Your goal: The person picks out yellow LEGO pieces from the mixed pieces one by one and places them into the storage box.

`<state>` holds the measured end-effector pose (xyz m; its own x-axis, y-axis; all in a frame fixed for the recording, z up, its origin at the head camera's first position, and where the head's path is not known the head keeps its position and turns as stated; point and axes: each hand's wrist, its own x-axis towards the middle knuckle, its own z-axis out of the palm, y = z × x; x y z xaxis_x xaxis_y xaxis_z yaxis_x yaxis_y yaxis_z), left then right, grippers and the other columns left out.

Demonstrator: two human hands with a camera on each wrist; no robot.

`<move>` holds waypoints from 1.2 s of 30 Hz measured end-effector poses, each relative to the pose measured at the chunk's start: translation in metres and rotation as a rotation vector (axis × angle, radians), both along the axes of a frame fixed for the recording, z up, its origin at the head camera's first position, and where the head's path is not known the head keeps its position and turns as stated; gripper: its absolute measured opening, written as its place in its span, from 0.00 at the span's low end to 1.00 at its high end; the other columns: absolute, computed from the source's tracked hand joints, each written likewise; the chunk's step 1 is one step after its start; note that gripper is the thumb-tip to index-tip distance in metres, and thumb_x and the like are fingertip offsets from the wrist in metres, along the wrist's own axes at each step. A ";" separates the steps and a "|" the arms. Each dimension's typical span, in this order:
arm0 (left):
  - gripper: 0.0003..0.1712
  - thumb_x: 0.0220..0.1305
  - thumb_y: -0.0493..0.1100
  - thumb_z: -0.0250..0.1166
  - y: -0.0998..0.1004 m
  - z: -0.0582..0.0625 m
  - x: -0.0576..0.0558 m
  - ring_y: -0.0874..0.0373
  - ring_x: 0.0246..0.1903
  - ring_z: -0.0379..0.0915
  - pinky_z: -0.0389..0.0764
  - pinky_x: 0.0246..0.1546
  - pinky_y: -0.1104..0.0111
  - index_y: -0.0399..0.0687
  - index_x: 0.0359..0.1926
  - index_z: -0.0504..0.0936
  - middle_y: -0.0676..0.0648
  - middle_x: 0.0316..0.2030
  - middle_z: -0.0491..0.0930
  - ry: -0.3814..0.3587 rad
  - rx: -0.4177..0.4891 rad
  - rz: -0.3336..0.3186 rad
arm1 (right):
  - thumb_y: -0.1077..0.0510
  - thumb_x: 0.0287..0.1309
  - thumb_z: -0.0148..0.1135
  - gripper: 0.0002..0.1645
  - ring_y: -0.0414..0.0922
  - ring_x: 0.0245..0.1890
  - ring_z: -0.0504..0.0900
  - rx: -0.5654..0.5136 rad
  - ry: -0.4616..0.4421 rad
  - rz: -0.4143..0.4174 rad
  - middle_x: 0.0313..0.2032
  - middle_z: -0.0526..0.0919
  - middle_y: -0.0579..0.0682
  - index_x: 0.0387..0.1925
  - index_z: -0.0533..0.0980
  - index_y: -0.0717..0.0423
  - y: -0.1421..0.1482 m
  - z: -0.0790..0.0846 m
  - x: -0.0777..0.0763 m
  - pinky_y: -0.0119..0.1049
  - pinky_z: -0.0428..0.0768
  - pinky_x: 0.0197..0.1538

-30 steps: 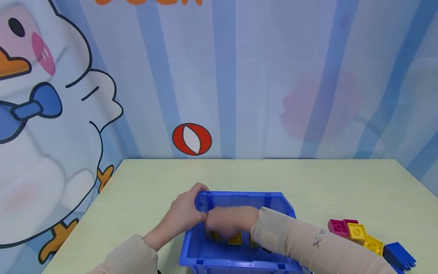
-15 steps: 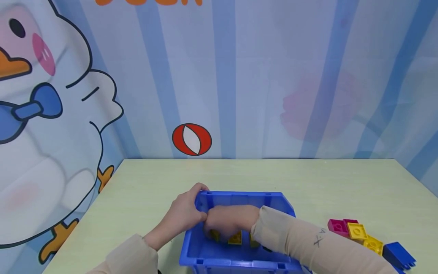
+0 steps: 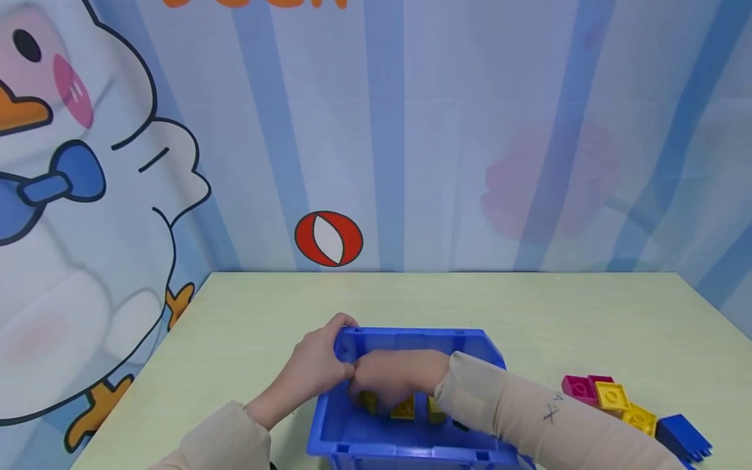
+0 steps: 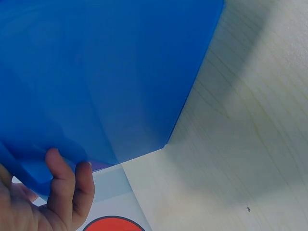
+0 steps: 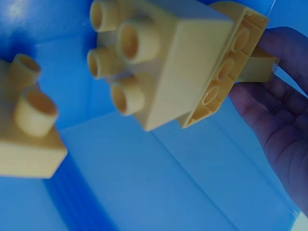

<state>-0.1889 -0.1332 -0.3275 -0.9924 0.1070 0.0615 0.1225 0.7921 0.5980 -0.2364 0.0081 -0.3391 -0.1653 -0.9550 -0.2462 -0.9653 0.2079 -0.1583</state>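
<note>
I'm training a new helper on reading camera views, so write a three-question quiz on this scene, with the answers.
1. Multiple choice: which hand holds the edge of the bin?
A) left
B) right
C) neither

2. True or false: in the head view, the blue brick lies on the table, to the right of the bin.

3. Fill in the blank: inside the bin, the right hand holds a ____ brick.

Key:
1. A, the left hand.
2. True.
3. yellow
</note>
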 end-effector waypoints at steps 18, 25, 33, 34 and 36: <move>0.28 0.41 0.37 0.65 0.002 0.002 0.001 0.43 0.40 0.74 0.79 0.35 0.49 0.53 0.47 0.67 0.41 0.44 0.76 0.005 -0.007 0.011 | 0.60 0.42 0.66 0.16 0.33 0.35 0.71 -0.077 0.006 0.034 0.36 0.78 0.43 0.38 0.78 0.50 0.009 0.014 0.001 0.21 0.71 0.41; 0.28 0.41 0.37 0.65 0.002 0.001 0.000 0.45 0.38 0.74 0.80 0.34 0.51 0.53 0.47 0.67 0.41 0.43 0.77 0.002 -0.015 0.011 | 0.59 0.43 0.65 0.15 0.33 0.36 0.71 -0.110 0.001 0.020 0.37 0.77 0.42 0.38 0.78 0.49 0.013 0.016 0.001 0.21 0.70 0.41; 0.27 0.41 0.38 0.65 0.001 0.000 0.000 0.48 0.35 0.73 0.80 0.32 0.54 0.53 0.46 0.68 0.41 0.42 0.77 0.017 -0.017 0.002 | 0.61 0.43 0.64 0.16 0.32 0.33 0.70 -0.143 0.011 0.016 0.35 0.76 0.42 0.39 0.79 0.49 0.019 0.020 0.001 0.20 0.70 0.38; 0.27 0.41 0.37 0.65 0.000 0.000 0.000 0.48 0.35 0.73 0.80 0.32 0.55 0.53 0.46 0.68 0.42 0.42 0.77 0.020 -0.019 -0.001 | 0.62 0.42 0.64 0.17 0.32 0.33 0.70 -0.148 0.013 0.015 0.35 0.76 0.42 0.39 0.79 0.49 0.020 0.020 0.002 0.20 0.70 0.38; 0.27 0.41 0.37 0.64 0.000 0.000 0.000 0.49 0.34 0.73 0.79 0.30 0.56 0.53 0.46 0.68 0.42 0.42 0.77 0.024 -0.020 -0.003 | 0.63 0.42 0.64 0.17 0.32 0.32 0.70 -0.153 0.011 0.008 0.35 0.76 0.42 0.39 0.79 0.48 0.022 0.021 0.002 0.20 0.71 0.37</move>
<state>-0.1890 -0.1328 -0.3278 -0.9904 0.1111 0.0827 0.1385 0.8038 0.5786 -0.2347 0.0300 -0.3186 -0.1595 -0.9825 -0.0962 -0.9687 0.1746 -0.1764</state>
